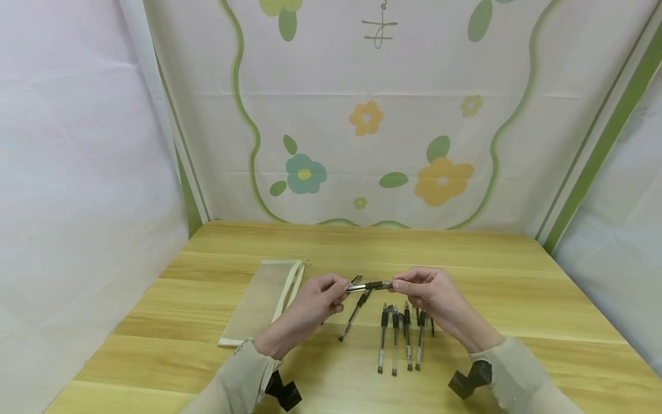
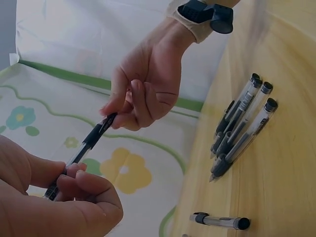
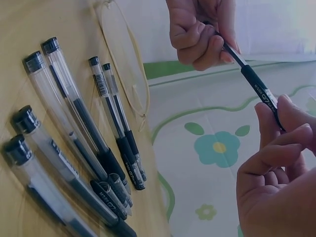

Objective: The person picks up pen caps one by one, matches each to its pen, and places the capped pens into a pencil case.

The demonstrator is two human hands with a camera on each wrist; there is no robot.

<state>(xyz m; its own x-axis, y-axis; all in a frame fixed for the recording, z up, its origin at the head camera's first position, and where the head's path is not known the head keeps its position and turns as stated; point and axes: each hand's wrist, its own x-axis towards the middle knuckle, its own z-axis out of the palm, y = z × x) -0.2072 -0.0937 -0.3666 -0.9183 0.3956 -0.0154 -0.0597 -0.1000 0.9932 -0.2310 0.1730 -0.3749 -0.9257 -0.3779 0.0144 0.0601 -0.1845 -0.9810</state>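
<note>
A gel pen [image 1: 373, 285] with a dark grip and clear barrel is held nearly level above the table between both hands. My left hand [image 1: 316, 302] pinches its barrel end between thumb and fingers. At the grip end, my right hand [image 1: 437, 296] pinches it with thumb and fingertips, covering the tip. The left wrist view shows the same pen [image 2: 91, 138] slanting from one hand to the other. Beneath the right hand, several similar pens [image 1: 395, 339] lie side by side, grips pointing away. Another pen [image 1: 354, 316] lies under the held one, partly overlapping a further pen.
Left of the hands lies a flat, see-through pouch [image 1: 256, 299] with a cream zipper edge and a small ring. The wooden table [image 1: 517, 287] ends at a flowered cloth backdrop [image 1: 331, 86], with pale cloth walls on both sides.
</note>
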